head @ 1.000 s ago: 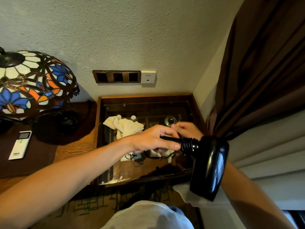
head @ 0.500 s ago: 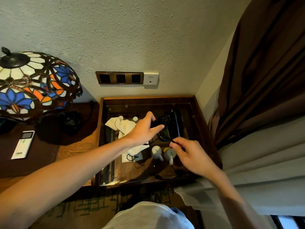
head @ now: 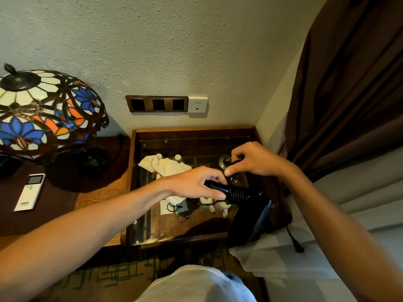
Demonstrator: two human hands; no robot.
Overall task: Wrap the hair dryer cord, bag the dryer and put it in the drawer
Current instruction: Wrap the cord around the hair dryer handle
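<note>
A black hair dryer (head: 250, 216) hangs over the glass-topped side table (head: 192, 223), its body pointing down and to the right. My left hand (head: 196, 184) grips its handle. Black cord (head: 236, 194) is coiled in several turns around the handle next to that hand. My right hand (head: 255, 160) pinches a strand of cord just above the coils. The loose cord end with the plug (head: 297, 247) dangles over the white bedding at the right. A cream cloth bag (head: 162, 164) lies crumpled on the glass behind my left hand.
A stained-glass lamp (head: 43, 114) and a white remote (head: 29, 192) stand on the wooden desk at the left. Small white pots and a card with a black loop lie under the dryer. A metal disc (head: 224, 160) sits on the glass. Brown curtain (head: 340, 94) hangs at the right.
The dryer swung away toward the back of the table and came back with its body down at the right. My right hand has risen from below the handle to above it, carrying cord.
</note>
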